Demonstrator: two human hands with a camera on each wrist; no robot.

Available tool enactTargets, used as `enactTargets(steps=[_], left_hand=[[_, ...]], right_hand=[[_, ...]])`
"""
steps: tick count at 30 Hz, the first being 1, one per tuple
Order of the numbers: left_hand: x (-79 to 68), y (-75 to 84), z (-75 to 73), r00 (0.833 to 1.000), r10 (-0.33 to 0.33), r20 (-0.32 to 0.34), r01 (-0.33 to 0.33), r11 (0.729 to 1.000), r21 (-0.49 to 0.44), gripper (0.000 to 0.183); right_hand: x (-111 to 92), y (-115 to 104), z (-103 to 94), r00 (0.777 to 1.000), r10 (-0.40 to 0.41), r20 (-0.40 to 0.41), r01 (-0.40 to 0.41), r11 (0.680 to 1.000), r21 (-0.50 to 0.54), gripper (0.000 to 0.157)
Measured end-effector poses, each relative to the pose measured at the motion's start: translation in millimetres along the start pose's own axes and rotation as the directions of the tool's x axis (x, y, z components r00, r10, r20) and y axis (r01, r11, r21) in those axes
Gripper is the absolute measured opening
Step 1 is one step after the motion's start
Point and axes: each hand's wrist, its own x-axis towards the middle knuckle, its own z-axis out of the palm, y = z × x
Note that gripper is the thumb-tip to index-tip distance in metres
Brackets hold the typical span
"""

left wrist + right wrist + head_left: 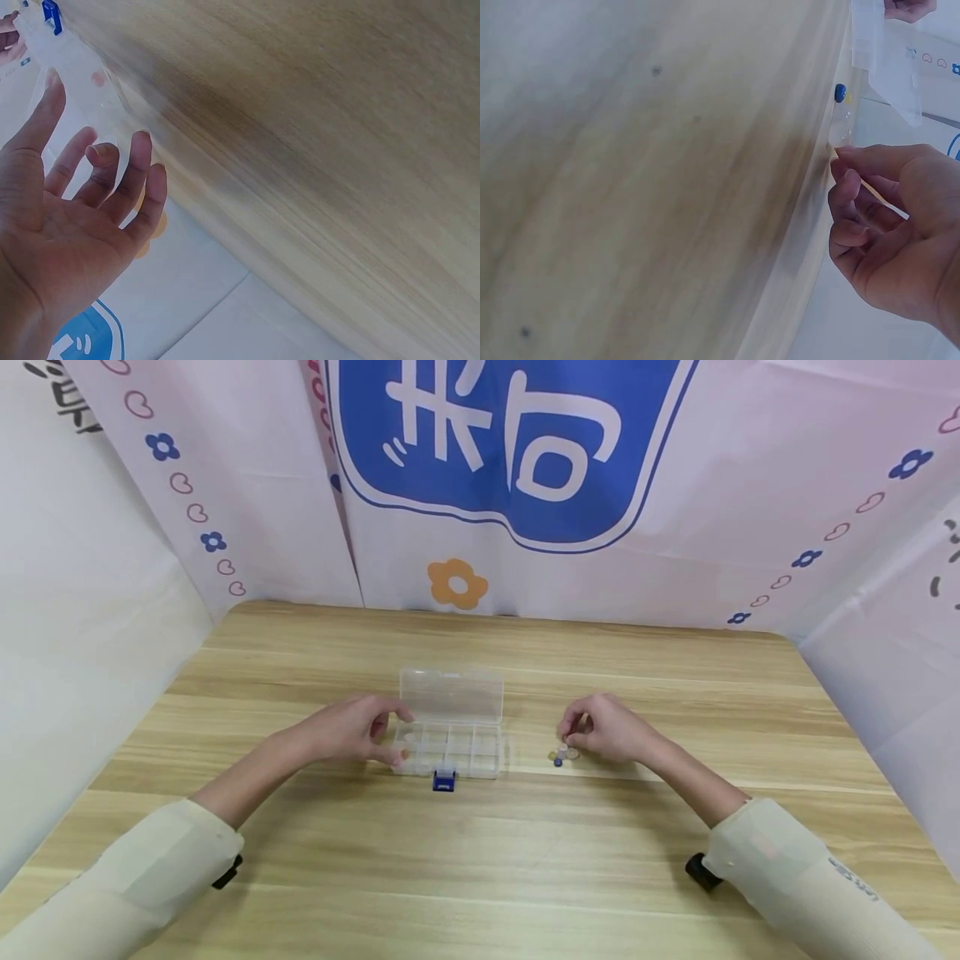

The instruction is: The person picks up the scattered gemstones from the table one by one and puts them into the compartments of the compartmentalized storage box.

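A clear plastic compartment box [448, 748] lies on the table with its lid [452, 695] raised at the back and a blue latch [444, 780] at its front. My left hand [360, 728] grips the box's left end, thumb at the front and index finger near the hinge. A small orange piece [405, 753] shows by that thumb. To the right lies a cluster of small button-like pieces, among them a blue one [558, 762], a yellow one [552, 755] and a clear one [573, 753]. Over it my right hand [603, 727] brings thumb and fingertips together; I cannot tell whether they hold a piece.
The wood-grain table [480, 860] reaches back to a printed white cloth [285, 552] that hangs behind it, with cloth on both sides too. A black wrist device [702, 872] sits under the right sleeve [780, 852].
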Motion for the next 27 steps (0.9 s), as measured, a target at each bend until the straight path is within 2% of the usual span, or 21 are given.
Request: enactTargets(steps=[6,17,27], left_hand=[[-0.5,0.3,-0.6,1.000,0.002,-0.004,-0.002,1.000,-0.004,0.058],[-0.2,-0.8,0.4,1.000,0.012,-0.007,-0.012,1.000,-0.006,0.058],[-0.8,-1.4,0.1,1.000,0.019,-0.002,-0.019,1.000,-0.019,0.054]], right_hand=[[4,-10,-1.4,1.000,0.011,-0.025,-0.011,0.999,0.034,0.008],[14,-36,0.5,0.996,-0.060,-0.060,0.063,0.997,0.051,0.008],[26,-53,9.2,0.989,-0.138,-0.051,0.142,0.985,0.099,0.007]])
